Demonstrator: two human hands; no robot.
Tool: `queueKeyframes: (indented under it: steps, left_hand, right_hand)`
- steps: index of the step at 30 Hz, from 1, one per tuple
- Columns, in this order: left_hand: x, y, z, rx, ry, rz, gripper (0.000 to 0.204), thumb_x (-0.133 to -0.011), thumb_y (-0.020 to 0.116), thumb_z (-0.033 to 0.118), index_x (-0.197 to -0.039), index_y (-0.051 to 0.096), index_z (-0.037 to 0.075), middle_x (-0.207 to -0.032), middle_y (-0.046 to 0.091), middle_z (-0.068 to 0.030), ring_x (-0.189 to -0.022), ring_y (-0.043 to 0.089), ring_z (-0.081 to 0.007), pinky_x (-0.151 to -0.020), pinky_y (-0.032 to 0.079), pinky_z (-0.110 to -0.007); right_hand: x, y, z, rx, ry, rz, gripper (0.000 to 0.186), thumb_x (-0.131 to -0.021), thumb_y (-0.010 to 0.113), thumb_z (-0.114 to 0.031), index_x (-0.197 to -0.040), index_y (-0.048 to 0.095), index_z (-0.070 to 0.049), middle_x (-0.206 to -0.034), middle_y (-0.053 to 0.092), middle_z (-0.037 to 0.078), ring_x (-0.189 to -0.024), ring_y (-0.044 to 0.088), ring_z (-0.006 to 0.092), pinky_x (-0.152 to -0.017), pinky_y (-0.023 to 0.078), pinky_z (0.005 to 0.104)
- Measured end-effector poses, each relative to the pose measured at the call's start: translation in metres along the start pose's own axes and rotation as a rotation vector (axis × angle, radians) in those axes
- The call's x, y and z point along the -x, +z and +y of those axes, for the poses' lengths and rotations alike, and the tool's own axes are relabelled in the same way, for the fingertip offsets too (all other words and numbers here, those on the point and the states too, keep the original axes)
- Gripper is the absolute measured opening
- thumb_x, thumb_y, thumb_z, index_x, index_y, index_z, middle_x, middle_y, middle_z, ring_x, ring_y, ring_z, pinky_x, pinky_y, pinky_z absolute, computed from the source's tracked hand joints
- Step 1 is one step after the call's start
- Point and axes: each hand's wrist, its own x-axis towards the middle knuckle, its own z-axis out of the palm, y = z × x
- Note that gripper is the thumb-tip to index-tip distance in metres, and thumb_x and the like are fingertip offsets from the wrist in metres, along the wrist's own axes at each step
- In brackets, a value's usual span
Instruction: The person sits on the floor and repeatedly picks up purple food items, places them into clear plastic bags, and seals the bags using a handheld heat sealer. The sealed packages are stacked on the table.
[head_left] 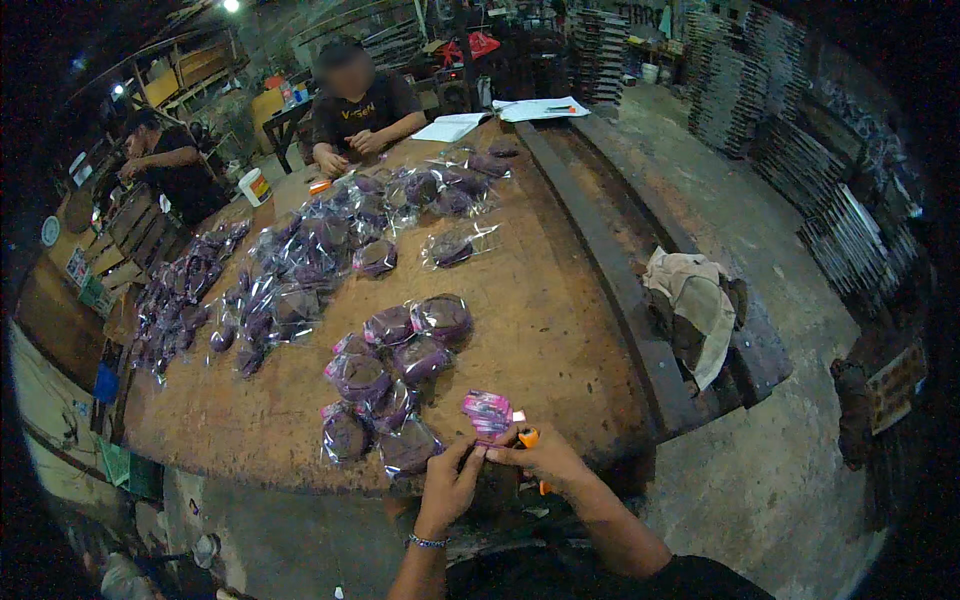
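Note:
Both hands meet at the table's near edge. My left hand, with a beaded bracelet at the wrist, is closed, its thumb and fingertips pinching something small that I cannot make out. Against it, my right hand is closed around an orange-handled tool; orange shows above and below the fingers, but its working end is hidden. Just beyond the fingertips lie pink-and-white printed labels. To the left sits a group of purple-brown, rounded items in clear plastic wrap, the nearest one close to my left hand.
Many more wrapped items cover the table's far left. A person sits at the far edge near open papers; another person works at left. A pale cloth lies on the dark rails at right. Metal stacks stand behind.

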Motion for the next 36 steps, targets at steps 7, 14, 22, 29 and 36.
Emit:
queueKeyframes:
  steps: [7, 14, 22, 29, 36]
  left_hand:
    - [0.000, -0.004, 0.016, -0.194, 0.008, 0.046, 0.021, -0.088, 0.054, 0.014, -0.102, 0.059, -0.001, -0.080, 0.061, -0.0232, -0.071, 0.063, -0.0349, -0.062, 0.048, -0.036]
    - [0.006, 0.027, 0.030, -0.393, 0.136, 0.059, 0.018, -0.085, 0.054, 0.008, -0.102, 0.053, 0.001, -0.078, 0.061, -0.0217, -0.069, 0.059, -0.0407, -0.061, 0.046, -0.047]
    - [0.013, 0.040, 0.043, -0.446, 0.217, 0.042, 0.027, -0.078, 0.057, 0.003, -0.103, 0.048, 0.001, -0.079, 0.056, -0.0209, -0.072, 0.056, -0.0406, -0.061, 0.045, -0.049]
    - [-0.001, 0.031, 0.043, -0.181, 0.103, -0.078, 0.025, -0.082, 0.062, 0.012, -0.103, 0.056, 0.000, -0.092, 0.061, -0.0208, -0.084, 0.060, -0.0365, -0.073, 0.048, -0.039]
    - [-0.074, -0.033, 0.026, 0.111, 0.003, 0.118, 0.027, -0.086, 0.059, 0.020, -0.106, 0.059, 0.002, -0.106, 0.060, -0.0107, -0.101, 0.053, -0.0183, -0.086, 0.042, -0.032]
  right_hand:
    - [-0.018, -0.007, -0.003, -1.091, -0.115, 0.354, 0.019, -0.084, 0.061, -0.026, -0.075, 0.051, -0.012, -0.066, 0.051, 0.000, -0.054, 0.049, 0.0105, -0.051, 0.043, 0.0268]
    - [-0.007, 0.039, 0.001, -0.209, -0.423, 0.595, 0.032, -0.092, 0.045, -0.031, -0.071, 0.050, -0.007, -0.064, 0.051, 0.001, -0.059, 0.049, 0.0111, -0.056, 0.039, 0.0272]
    - [-0.011, 0.024, 0.010, -0.458, -0.411, 0.531, 0.032, -0.094, 0.044, -0.029, -0.068, 0.048, -0.012, -0.061, 0.049, -0.003, -0.056, 0.045, 0.0087, -0.051, 0.035, 0.0229]
    - [0.001, 0.008, 0.004, -0.519, -0.275, 0.564, 0.037, -0.093, 0.041, -0.034, -0.066, 0.046, -0.010, -0.059, 0.049, 0.002, -0.051, 0.047, 0.0122, -0.050, 0.038, 0.0251]
    - [-0.019, -0.041, 0.032, -0.287, -0.384, 0.794, 0.024, -0.089, 0.050, -0.023, -0.072, 0.047, -0.007, -0.063, 0.049, 0.005, -0.056, 0.051, 0.0142, -0.056, 0.044, 0.0309]
